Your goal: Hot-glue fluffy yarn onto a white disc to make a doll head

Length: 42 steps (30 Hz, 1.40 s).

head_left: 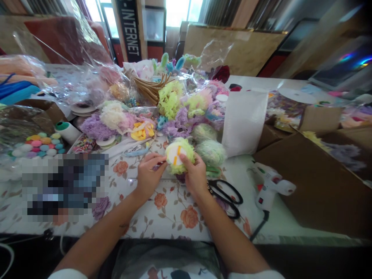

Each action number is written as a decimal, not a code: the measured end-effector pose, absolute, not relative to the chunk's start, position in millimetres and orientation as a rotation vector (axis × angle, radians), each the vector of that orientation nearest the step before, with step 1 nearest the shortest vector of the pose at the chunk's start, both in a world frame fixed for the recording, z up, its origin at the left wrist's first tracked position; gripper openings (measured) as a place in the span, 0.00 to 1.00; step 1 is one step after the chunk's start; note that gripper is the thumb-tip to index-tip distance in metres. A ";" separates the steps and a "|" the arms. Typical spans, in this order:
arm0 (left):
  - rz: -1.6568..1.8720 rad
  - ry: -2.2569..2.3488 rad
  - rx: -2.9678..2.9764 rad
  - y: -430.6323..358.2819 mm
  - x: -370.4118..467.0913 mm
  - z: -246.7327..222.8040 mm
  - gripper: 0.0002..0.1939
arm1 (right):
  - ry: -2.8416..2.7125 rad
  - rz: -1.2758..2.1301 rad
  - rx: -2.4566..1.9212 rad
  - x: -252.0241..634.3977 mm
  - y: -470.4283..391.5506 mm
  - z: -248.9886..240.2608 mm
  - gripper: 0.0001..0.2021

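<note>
A round piece with a white disc face, orange strips and a fluffy yellow-green yarn edge (190, 149) is held up over the table. My right hand (196, 174) grips it from the right, thumb pressed on the white face. At its left edge, my left hand (151, 172) has thumb and fingertips pinched together; whether something small lies between them I cannot make out. Black-handled scissors (226, 193) lie just right of my right hand, their blades partly hidden. A clear ruler (165, 183) rests on the cloth under my hands.
A white glue gun (271, 186) stands at right beside a brown cardboard box (316, 186). Yarn bundles (171, 99) crowd the back, with a white packet (245, 122) upright among them. Colourful pom-poms (40, 145) and a thread spool (68, 133) are at left. The flowered tablecloth (171, 221) spreads in front.
</note>
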State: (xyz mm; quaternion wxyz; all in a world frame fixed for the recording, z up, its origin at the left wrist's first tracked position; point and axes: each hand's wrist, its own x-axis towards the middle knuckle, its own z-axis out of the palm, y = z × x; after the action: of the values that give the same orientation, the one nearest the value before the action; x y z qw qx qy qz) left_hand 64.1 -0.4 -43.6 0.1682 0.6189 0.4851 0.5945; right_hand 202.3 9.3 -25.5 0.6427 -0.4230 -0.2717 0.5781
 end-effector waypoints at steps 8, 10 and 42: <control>1.681 1.324 1.880 -6.6 64.2 -34.3 0.13 | -0.596 1.333 -0.967 202.7 8.9 -22.2 0.19; 1.558 1.244 1.865 -8.3 66.6 -34.1 0.23 | -0.619 1.385 -0.964 200.3 6.5 -21.1 0.20; 1.333 1.040 2.024 -7.7 59.5 -28.5 0.35 | -0.748 1.670 -0.919 202.6 1.1 -19.4 0.19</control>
State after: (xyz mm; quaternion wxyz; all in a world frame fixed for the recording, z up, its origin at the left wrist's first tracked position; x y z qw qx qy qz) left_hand 59.5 -7.7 -28.5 0.2496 0.7433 0.3817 0.4894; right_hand 202.6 1.1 -19.4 0.5201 -0.3832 -0.3122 0.6966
